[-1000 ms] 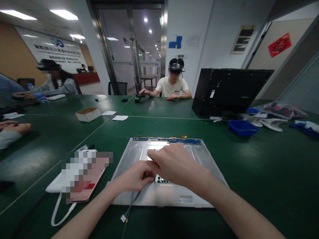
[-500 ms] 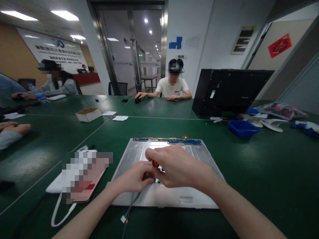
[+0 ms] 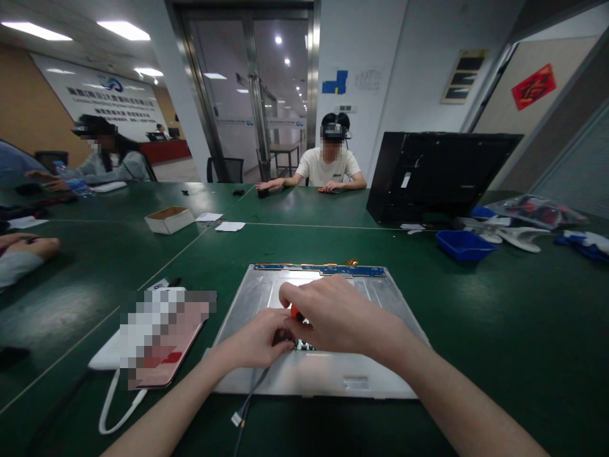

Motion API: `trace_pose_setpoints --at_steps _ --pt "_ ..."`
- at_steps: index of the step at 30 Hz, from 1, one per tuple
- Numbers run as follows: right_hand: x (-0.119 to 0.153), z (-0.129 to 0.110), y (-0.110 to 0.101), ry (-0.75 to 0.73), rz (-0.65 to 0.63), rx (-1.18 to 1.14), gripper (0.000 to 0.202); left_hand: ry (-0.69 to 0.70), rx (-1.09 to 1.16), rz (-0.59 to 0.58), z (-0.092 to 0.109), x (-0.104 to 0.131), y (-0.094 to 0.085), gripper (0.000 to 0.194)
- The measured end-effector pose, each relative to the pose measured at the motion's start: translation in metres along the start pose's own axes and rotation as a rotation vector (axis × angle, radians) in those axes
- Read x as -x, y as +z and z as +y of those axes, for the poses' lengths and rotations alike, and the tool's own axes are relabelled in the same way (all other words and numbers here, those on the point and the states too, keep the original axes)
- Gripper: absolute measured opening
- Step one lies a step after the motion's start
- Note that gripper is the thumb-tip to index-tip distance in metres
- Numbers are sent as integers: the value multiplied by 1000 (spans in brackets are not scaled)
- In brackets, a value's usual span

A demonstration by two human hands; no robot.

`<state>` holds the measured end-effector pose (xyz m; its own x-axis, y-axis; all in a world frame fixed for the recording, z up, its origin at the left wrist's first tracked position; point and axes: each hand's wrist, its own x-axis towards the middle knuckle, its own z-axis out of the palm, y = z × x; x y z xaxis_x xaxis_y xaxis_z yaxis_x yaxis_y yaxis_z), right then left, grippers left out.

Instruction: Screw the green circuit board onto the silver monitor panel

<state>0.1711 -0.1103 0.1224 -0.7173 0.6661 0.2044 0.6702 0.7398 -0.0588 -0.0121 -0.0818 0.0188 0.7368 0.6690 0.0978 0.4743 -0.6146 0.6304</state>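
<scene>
My right hand (image 3: 333, 317) is closed round the orange and black handle of a screwdriver (image 3: 295, 313), held over the middle of a flat silver display panel (image 3: 309, 377). The tool's shaft and tip are hidden by my fingers. Close beside it, my left hand (image 3: 257, 335) rests on the panel with curled fingers; what they grip is hidden. A small part of a circuit board (image 3: 303, 346) shows under my fingers. A blue circuit strip (image 3: 361, 271) runs along the panel's far edge. From below my left hand a dark cable (image 3: 251, 395) hangs over the near edge.
Left of the panel lie a white power bank (image 3: 107, 351) and a pink phone (image 3: 162, 374), joined by a white cable. Farther off are a small open box (image 3: 169, 222), a blue tray (image 3: 464, 246) and a black monitor (image 3: 438, 178). Other people sit round the green table (image 3: 499, 330).
My right hand has turned slightly, and the screwdriver handle now shows more orange. My left hand keeps its place. Across the table, a person's hand has flattened over a mouse.
</scene>
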Motion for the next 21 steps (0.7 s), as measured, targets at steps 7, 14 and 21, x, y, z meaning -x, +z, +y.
trace_pose_setpoints --at_steps 7,14,21 --pt "6 3 -5 19 -14 -2 12 33 16 -30 2 -2 -2 4" --pt "0 0 5 97 67 103 29 9 59 -26 0 -1 1 12" --pt "0 -1 4 77 63 81 17 22 37 -17 2 -2 -1 7"
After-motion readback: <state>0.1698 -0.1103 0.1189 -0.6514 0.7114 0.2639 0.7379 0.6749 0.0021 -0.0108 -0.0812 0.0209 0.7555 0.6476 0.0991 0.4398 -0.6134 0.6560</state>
